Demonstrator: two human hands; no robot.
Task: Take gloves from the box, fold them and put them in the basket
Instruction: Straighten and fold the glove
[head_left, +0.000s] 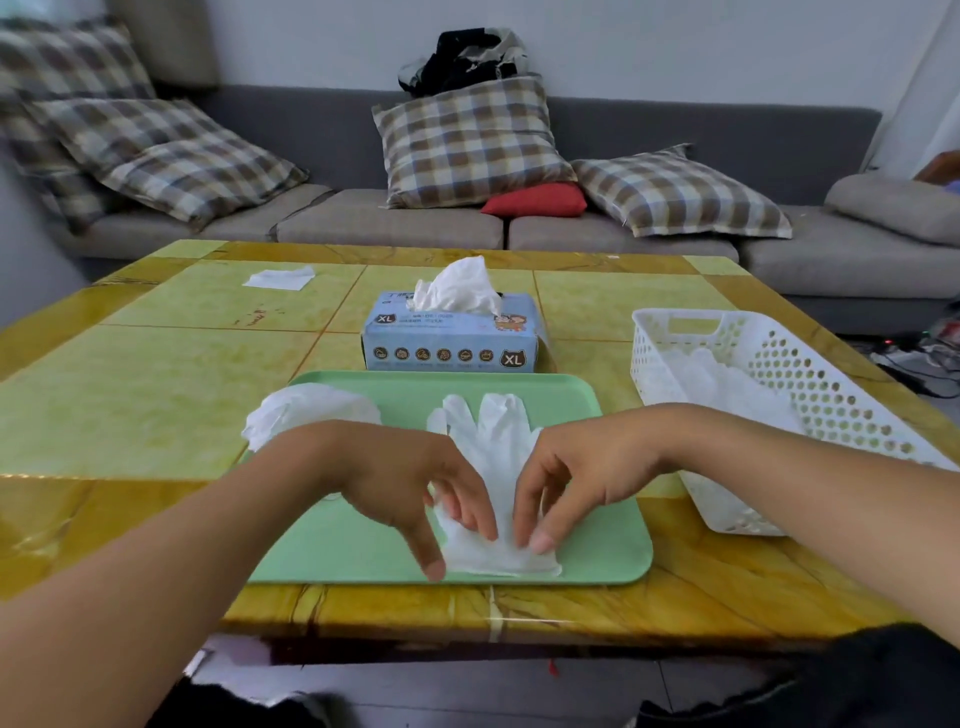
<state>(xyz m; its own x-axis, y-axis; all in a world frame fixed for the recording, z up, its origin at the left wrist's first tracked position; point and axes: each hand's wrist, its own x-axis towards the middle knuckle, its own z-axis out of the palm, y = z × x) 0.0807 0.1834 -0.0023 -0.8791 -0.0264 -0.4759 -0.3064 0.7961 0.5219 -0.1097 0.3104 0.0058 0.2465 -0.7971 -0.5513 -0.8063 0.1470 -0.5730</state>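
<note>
Head cam is showing both hands pinching the cuff end of a white glove (493, 467) lying flat on the green tray (597, 545), left hand (415, 488) and right hand (571, 483) curling fingers onto it. Another crumpled glove (306, 410) is sitting just beyond the left wrist, the glove box (452, 338) is standing further ahead, and the white basket (779, 374) is resting on the desk (130, 405) beside the right forearm.

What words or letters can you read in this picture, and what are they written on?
"XL" on the top left corner of the blue glove box.
"XL" again inside the cat-shaped mark at the front right corner of the same box.
The other print on the box top and under the row of round icons is too small and blurred to read.
Nothing else carries any text.
</note>
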